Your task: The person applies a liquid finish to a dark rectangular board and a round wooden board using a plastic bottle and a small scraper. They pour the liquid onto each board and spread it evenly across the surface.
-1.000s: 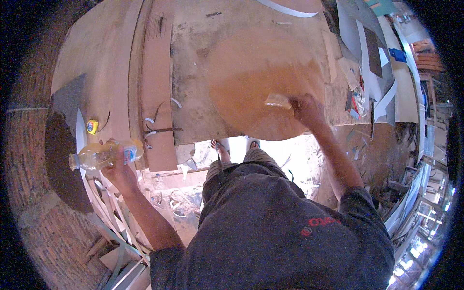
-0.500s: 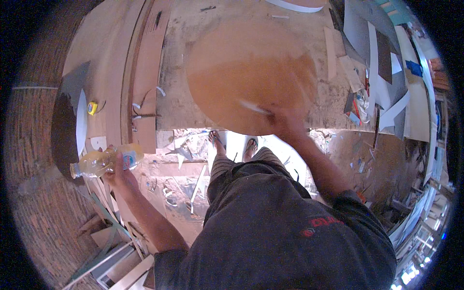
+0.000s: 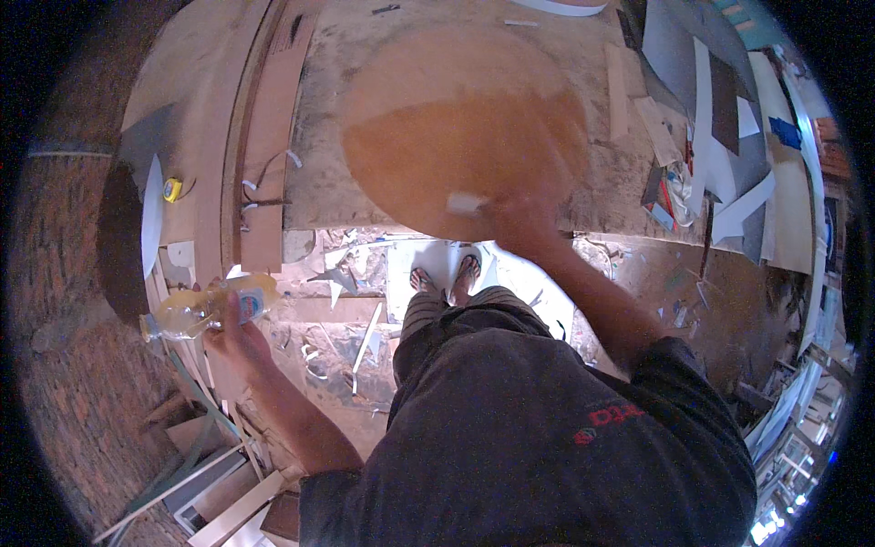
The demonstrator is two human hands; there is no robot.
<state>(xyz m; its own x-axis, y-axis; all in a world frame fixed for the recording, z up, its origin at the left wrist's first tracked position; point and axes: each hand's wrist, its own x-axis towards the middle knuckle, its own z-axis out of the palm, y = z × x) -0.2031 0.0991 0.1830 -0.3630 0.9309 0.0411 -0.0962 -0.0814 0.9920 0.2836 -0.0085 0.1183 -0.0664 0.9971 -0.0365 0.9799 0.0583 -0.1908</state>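
A clear plastic bottle (image 3: 187, 310) with yellowish liquid and a blue-and-white label lies sideways in my left hand (image 3: 237, 339), whose fingers wrap round its middle. The bottle is off the bench's near left side. On the bench is a round brown board (image 3: 465, 73), its near part darker and shiny as if wet, its far part paler. My right hand (image 3: 524, 221), blurred, is over the near edge of that board and closed on a small white flat piece (image 3: 466, 202), which touches or almost touches the darker surface. Its exact kind is not plain.
The wooden bench (image 3: 319, 137) carries the board. A yellow tape measure (image 3: 171, 190) sits at the left. Board strips (image 3: 619, 96), white offcuts (image 3: 743, 208) and red-handled tools (image 3: 665, 205) lie at the right. Scraps litter the floor, and wood strips (image 3: 241, 510) lean at lower left.
My right hand has moved slightly left and nearer with the white piece, which now shows its flat face more. My view has shifted a little; the left hand still holds the bottle.
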